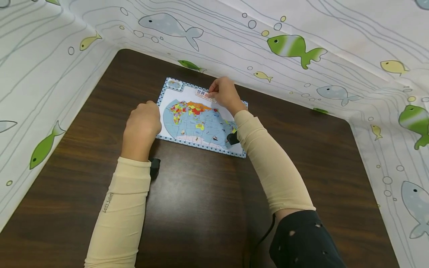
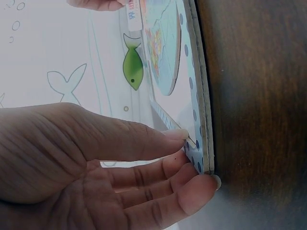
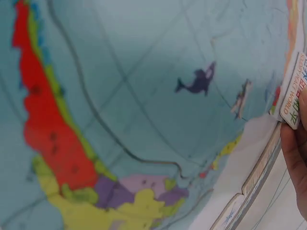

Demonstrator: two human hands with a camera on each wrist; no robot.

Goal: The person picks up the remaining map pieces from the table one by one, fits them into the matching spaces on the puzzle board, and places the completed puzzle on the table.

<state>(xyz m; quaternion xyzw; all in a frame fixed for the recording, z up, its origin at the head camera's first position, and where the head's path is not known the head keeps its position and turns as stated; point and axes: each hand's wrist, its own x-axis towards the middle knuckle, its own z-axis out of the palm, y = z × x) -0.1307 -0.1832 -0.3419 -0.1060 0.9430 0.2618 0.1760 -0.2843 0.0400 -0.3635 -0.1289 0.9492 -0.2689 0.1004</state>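
A world map jigsaw puzzle (image 1: 201, 128) lies on the table in a white board with a blue dotted border. My left hand (image 1: 142, 121) is at its left edge; in the left wrist view the thumb (image 2: 175, 136) is on the border and the fingers curl round the board's corner. At the top edge, my right hand (image 1: 226, 95) pinches a white title piece (image 1: 202, 93) with printed characters. The right wrist view shows that title piece (image 3: 293, 93) between thumb and finger, beside the map's rim.
The dark wooden table (image 1: 194, 201) has a curtain (image 1: 231, 33) printed with fish standing along its back and sides. A small inset piece (image 1: 174, 84) sits in the board's upper left corner. A black cable (image 1: 264, 236) hangs by the right sleeve.
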